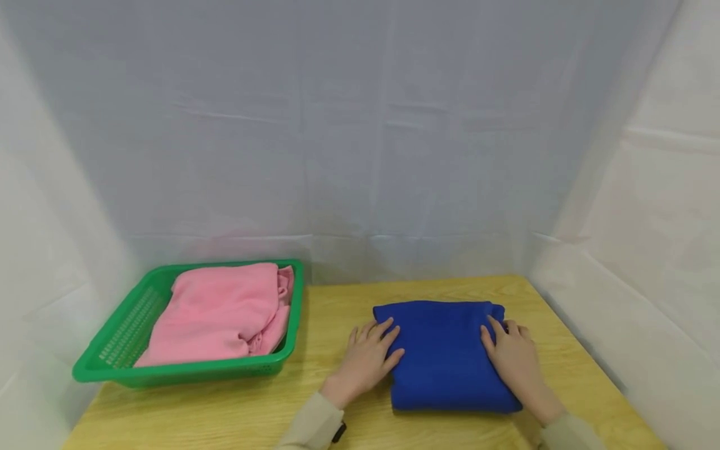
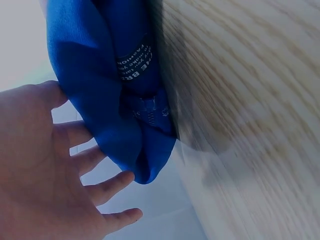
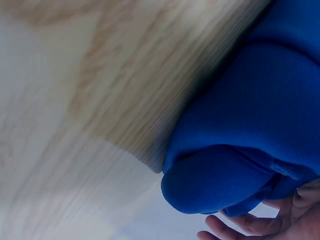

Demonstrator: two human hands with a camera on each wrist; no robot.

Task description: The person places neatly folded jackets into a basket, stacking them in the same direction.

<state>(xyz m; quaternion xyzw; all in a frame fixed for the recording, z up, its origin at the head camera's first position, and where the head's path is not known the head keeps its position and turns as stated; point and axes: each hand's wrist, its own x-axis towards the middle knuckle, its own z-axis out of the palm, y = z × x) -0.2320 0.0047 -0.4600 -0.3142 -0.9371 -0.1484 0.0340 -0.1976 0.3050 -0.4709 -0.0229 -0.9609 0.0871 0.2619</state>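
A folded blue garment (image 1: 444, 362) lies on the wooden table, to the right of the middle. In the left wrist view its side shows layered folds, a printed label (image 2: 135, 64) and a short zipper (image 2: 151, 116). My left hand (image 1: 368, 356) rests at its left edge, fingers spread, the tips touching the cloth. On the opposite edge my right hand (image 1: 514, 362) lies with its fingers on the top and side of the fold. In the right wrist view, rolled layers of the blue cloth (image 3: 210, 175) partly hide the right fingers (image 3: 250, 222).
A green plastic basket (image 1: 197, 370) stands at the left of the wooden table (image 1: 326, 312), holding a folded pink garment (image 1: 219, 309). White sheets (image 1: 360, 156) hang behind the table and along both sides.
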